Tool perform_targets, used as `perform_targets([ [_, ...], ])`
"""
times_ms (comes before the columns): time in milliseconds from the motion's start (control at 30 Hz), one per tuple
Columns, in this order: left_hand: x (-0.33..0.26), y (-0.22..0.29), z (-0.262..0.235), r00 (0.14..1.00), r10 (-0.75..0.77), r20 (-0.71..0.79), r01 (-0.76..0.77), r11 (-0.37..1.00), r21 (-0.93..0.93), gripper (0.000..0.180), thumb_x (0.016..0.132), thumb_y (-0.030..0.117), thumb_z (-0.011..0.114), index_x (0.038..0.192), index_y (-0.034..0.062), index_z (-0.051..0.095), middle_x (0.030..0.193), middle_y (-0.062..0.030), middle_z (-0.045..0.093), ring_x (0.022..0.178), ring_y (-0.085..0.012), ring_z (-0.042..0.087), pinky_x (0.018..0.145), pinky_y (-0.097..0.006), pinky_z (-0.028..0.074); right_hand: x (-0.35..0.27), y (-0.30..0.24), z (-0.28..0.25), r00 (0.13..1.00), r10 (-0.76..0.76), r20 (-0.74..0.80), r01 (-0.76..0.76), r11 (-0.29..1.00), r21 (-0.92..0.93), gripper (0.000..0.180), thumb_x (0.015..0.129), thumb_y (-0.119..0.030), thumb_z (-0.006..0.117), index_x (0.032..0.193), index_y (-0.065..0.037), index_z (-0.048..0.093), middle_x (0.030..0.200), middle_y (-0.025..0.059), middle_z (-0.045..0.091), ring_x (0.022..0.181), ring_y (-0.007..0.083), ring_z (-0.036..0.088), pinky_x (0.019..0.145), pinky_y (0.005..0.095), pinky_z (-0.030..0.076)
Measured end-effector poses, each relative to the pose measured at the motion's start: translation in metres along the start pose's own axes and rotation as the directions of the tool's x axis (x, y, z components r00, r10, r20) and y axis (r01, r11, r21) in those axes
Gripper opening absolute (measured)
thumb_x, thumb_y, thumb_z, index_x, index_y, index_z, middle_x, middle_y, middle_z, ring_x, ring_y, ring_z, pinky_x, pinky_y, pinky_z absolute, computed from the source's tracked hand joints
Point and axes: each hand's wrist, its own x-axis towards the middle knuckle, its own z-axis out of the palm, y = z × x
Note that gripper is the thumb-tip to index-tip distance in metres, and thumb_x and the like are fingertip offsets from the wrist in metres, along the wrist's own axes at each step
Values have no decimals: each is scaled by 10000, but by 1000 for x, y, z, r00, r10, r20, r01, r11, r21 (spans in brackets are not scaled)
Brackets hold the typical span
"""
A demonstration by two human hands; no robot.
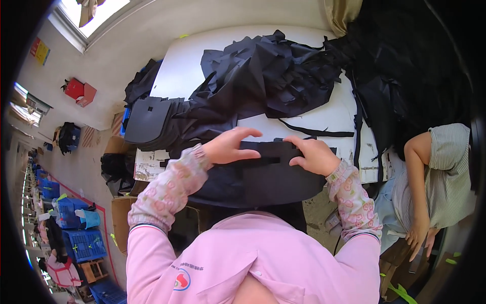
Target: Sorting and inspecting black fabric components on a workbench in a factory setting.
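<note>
A dark, flat fabric panel (283, 180) with a rounded near edge lies in front of me, across the table's near side. A short black strip or slot (268, 161) shows near its middle. My left hand (230, 146) is over the panel's far left part, thumb and forefinger spread apart. On the far right part is my right hand (315, 156), its forefinger by the far edge and its thumb over the panel, with a gap between them. The remaining fingers of both hands are mostly hidden. Just beyond lies bunched black fabric (212, 126).
Stacked dark panels (149, 124) with a square hole sit on the left of the white table (253, 121). A large black fabric heap (273, 71) covers the back. Loose black straps (324, 133) lie rightward. A seated co-worker (430, 177) is close at right. Blue crates (83, 245) stand at left.
</note>
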Motion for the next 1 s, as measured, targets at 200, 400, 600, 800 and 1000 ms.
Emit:
perform_targets([
  [200, 55, -13, 25, 860, -127, 495, 290, 919, -268, 614, 795, 157, 800, 1325, -1, 533, 1144, -112, 670, 1029, -177, 617, 940, -308, 476, -6, -23, 3, 992, -29, -126, 19, 997, -74, 589, 749, -172, 782, 1288, -132, 545, 940, 145, 701, 825, 361, 676, 711, 431, 532],
  [400, 61, -6, 30, 828, -129, 546, 353, 876, -328, 637, 758, 93, 808, 1330, -2, 543, 1140, -85, 680, 1027, -153, 610, 946, -299, 473, -14, -22, 12, 979, 5, -203, -35, 989, -146, 590, 735, -150, 778, 1277, -115, 549, 931, 153, 698, 796, 362, 669, 688, 444, 521],
  [600, 64, -4, 34, 841, -93, 533, 312, 888, -337, 621, 767, 96, 801, 1329, 15, 551, 1159, -84, 674, 1046, -174, 613, 961, -319, 469, -15, -26, 17, 968, 61, -242, -107, 977, -182, 552, 739, -140, 766, 1247, -114, 552, 918, 143, 701, 787, 357, 672, 687, 442, 523],
  [800, 46, -23, 26, 987, -84, -140, 69, 992, -106, 459, 836, 187, 744, 1245, 54, 584, 1192, -151, 641, 1134, -305, 597, 976, -392, 461, -23, 0, 20, 958, 179, -225, -252, 901, -352, 563, 748, -199, 785, 1247, -79, 552, 992, 120, 659, 950, 310, 639, 834, 425, 477],
  [1000, -40, -91, -51, 809, -192, -556, 580, 419, 699, 760, 717, 317, 835, 1377, 167, 488, 1267, -125, 563, 1223, -319, 510, 999, -504, 387, -17, 14, 8, 879, -1, -477, -141, 955, -261, 499, 760, -214, 781, 1204, -67, 608, 1106, 120, 603, 1072, 299, 561, 884, 407, 437],
])
